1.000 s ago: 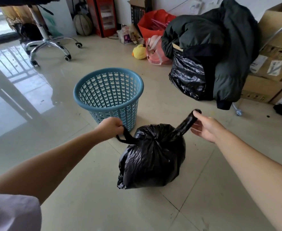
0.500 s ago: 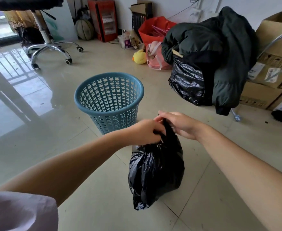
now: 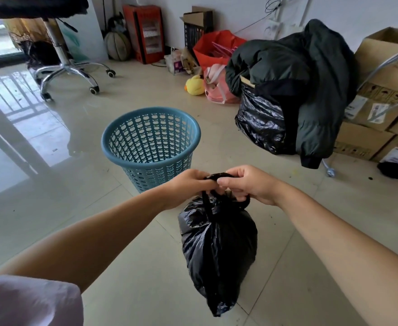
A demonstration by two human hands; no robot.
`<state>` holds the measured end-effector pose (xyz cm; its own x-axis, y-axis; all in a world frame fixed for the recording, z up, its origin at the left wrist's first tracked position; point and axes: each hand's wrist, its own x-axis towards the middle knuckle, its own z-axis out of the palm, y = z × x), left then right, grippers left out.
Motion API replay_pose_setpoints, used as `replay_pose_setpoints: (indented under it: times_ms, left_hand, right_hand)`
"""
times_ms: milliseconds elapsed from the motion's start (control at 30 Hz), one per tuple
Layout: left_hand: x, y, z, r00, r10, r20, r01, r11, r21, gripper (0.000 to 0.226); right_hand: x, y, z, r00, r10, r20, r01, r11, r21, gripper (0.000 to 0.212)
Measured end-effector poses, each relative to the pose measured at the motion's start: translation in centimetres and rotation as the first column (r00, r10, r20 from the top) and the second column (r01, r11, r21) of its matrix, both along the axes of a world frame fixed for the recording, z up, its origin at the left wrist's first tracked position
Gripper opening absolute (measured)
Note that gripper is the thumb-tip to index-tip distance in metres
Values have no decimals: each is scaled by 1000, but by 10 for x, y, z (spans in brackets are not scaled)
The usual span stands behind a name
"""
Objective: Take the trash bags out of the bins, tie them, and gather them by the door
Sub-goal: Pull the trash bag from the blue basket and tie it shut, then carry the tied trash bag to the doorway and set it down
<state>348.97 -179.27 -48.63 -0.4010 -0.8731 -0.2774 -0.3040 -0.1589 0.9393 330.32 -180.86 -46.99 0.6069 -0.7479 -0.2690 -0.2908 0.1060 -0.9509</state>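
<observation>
Left hand (image 3: 188,187) and right hand (image 3: 247,184) pinch the black trash bag's (image 3: 219,243) twisted ends near the blue bin (image 3: 151,142) — cinch the knot snug, evenly.

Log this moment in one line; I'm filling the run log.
step: tying | black trash bag: out of blue bin | left hand, right hand: pinching bag's ends

Blue bin (image 3: 151,147) just beyond hands (image 3: 219,184)

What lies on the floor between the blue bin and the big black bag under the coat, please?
Only bare tile floor between the blue bin and big black bag, head view.
</observation>
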Motion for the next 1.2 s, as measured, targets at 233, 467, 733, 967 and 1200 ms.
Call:
replay_pose_setpoints:
  times_ms: [233,467,733,967,1200]
  left_hand:
    - [-2,-9,-34,987,-21,159,16,999,33,32]
    - [-3,-20,-89,810,-93,578,208,969,-135,30]
    - [2,5,-63,839,-97,535,91,995,38,30]
    - [-6,32,64,817,-166,552,111,985,132,31]
    - [-3,55,236,792,-204,575,173,979,110,25]
  right_hand:
    - [-8,1,-58,901,-151,-406,-84,858,-506,23]
    - [-7,-5,-108,796,-80,-599,-263,847,-462,26]
    - [8,17,-71,743,31,-668,-268,929,-255,26]
    - [7,49,65,696,80,-714,-278,947,-164,26]
    - [6,70,229,717,83,-692,-280,944,-177,29]
